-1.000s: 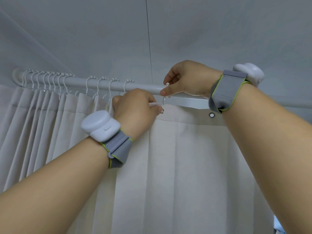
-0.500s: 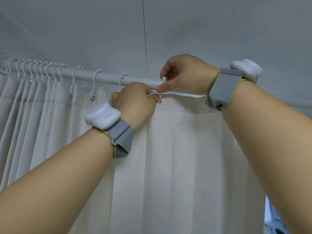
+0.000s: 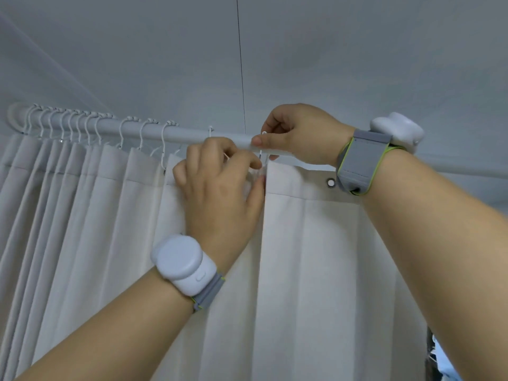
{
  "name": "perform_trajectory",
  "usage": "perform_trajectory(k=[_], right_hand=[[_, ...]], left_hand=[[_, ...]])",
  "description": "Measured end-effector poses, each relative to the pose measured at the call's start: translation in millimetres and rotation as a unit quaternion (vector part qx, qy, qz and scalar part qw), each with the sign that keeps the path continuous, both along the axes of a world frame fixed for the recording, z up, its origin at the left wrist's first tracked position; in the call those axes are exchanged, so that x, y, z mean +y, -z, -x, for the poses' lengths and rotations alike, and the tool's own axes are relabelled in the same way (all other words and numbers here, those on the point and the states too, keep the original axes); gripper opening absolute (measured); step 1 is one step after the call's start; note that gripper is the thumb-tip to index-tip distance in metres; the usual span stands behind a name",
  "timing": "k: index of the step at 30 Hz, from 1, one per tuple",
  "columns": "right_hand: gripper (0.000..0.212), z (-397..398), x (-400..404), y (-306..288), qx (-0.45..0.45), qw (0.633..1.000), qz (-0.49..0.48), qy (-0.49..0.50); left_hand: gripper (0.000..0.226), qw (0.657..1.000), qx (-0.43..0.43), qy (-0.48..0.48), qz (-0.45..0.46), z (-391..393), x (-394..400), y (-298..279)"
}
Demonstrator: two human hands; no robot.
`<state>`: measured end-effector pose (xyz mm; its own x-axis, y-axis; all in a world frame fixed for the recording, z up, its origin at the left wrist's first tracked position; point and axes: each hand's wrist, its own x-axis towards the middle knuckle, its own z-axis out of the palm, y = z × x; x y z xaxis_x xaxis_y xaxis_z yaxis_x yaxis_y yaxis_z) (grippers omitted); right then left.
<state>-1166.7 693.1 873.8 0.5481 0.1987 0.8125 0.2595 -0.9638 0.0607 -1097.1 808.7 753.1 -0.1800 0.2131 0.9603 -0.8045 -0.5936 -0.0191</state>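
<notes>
A cream curtain hangs from a white rod by several white hooks. My left hand pinches the curtain's top hem just under the rod, its fingers covering the eyelet there. My right hand reaches over the rod and pinches a white hook between thumb and forefinger, right above the left hand's fingertips. One metal eyelet further right has no hook in it. Both wrists wear grey bands with white devices.
A plain grey ceiling lies close above the rod. The curtain's left part is bunched in tight pleats near the rod's end cap. At the lower right edge some dark and blue things show past the curtain.
My left hand has shifted along the hem and turned so its back faces me, now hiding the eyelet seen before. The right hand keeps its pinch on the hook.
</notes>
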Motion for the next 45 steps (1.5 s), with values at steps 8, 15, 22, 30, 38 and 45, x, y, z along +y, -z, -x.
perform_trajectory(k=[8, 15, 22, 30, 38, 45], right_hand=[[0.033, 4, -1, 5, -0.013, 1.0, -0.011, -0.01], [0.043, 9, 10, 2, 0.049, 0.992, 0.053, 0.104], [0.033, 12, 12, -1, 0.081, 0.992, 0.037, 0.091], [0.04, 3, 11, 7, 0.01, 0.99, 0.061, 0.123], [0.036, 7, 6, 9, -0.009, 0.988, 0.1, 0.115], [0.037, 4, -1, 13, -0.033, 0.992, 0.093, 0.084]], left_hand=[[0.018, 0.994, 0.096, 0.052, -0.005, -6, -10, -12], [0.01, 0.992, 0.1, 0.069, -0.018, -6, -8, -17], [0.009, 0.992, 0.102, 0.077, -0.019, -8, -5, -20], [0.01, 0.99, 0.103, 0.095, -0.016, -7, -15, -18], [0.011, 0.991, 0.104, 0.084, -0.028, -8, -17, -19], [0.011, 0.994, 0.095, 0.047, -0.038, -9, -13, -14]])
